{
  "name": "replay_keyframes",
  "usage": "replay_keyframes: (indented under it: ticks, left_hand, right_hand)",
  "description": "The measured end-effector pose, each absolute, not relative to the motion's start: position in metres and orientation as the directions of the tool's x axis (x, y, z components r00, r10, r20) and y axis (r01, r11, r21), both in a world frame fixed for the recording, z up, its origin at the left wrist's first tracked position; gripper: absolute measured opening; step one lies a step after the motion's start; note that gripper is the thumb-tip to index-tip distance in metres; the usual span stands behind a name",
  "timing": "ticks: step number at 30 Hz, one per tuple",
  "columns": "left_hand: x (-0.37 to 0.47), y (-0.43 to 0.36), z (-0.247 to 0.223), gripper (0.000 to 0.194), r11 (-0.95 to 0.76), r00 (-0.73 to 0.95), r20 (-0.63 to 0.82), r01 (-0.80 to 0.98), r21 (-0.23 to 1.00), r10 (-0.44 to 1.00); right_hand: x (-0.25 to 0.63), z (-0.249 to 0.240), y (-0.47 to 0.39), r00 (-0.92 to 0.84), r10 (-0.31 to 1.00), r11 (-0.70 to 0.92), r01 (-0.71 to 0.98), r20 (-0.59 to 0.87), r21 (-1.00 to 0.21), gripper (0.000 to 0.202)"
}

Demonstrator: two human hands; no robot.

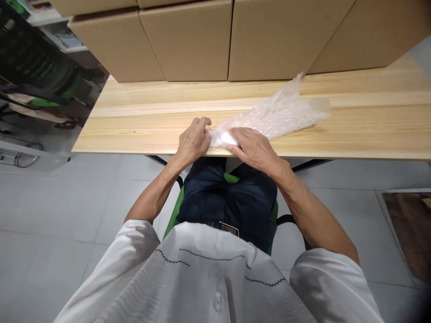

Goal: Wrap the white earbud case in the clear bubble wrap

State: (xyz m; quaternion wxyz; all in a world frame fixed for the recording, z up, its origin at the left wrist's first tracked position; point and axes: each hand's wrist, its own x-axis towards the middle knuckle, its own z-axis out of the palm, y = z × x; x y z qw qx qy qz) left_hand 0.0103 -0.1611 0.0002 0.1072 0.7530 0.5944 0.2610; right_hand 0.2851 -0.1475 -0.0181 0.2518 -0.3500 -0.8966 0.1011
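A sheet of clear bubble wrap (279, 114) lies near the front edge of the wooden table, its loose end spread out to the right and back. Its left end is bunched into a narrow bundle between my hands; whether something is inside, I cannot make out. My left hand (195, 140) grips the bundle's left tip with curled fingers. Over the bundle's right part, my right hand (252, 146) is closed, thumb at the front and fingers on top of the plastic.
Several large cardboard boxes (188, 45) stand stacked along the back of the wooden table (134, 130). A dark office chair (37, 58) with green parts is off to the left. Under me is a green chair (173, 213), and my legs are below the table edge.
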Motion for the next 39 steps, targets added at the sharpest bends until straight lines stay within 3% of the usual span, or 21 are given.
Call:
replay_keyframes:
  ticks: [6, 13, 19, 24, 32, 35, 39]
  left_hand:
    - [0.008, -0.165, -0.009, 0.010, -0.382, 0.257, 0.355, 0.856, 0.348, 0.899]
    - [-0.008, -0.176, -0.023, 0.036, -0.513, 0.382, 0.432, 0.822, 0.245, 0.817]
    - [-0.027, -0.187, -0.029, 0.064, -0.650, 0.524, 0.428, 0.723, 0.235, 0.737]
    - [-0.036, -0.196, -0.031, 0.042, -0.735, 0.600, 0.463, 0.649, 0.196, 0.652]
    - [-0.034, -0.191, -0.026, 0.024, -0.851, 0.685, 0.555, 0.518, 0.086, 0.472]
    - [-0.030, -0.180, -0.012, 0.017, -0.903, 0.719, 0.554, 0.396, 0.169, 0.419]
    - [-0.021, -0.165, 0.011, 0.018, -0.839, 0.739, 0.474, 0.228, 0.494, 0.479]
  right_hand:
    - [0.285, -0.017, -0.148, -0.628, 0.679, 0.734, 0.578, 0.380, -0.355, 0.054]
    - [0.288, -0.021, -0.143, -0.637, 0.665, 0.744, 0.527, 0.389, -0.410, 0.055]
    - [0.296, -0.020, -0.138, -0.663, 0.655, 0.741, 0.471, 0.362, -0.478, 0.058]
    - [0.305, -0.016, -0.127, -0.725, 0.608, 0.746, 0.383, 0.322, -0.545, 0.060]
    - [0.310, -0.012, -0.114, -0.782, 0.551, 0.730, 0.282, 0.291, -0.623, 0.056]
    - [0.311, -0.012, -0.112, -0.791, 0.546, 0.722, 0.278, 0.275, -0.634, 0.052]
    - [0.312, -0.010, -0.110, -0.818, 0.517, 0.726, 0.261, 0.254, -0.637, 0.055]
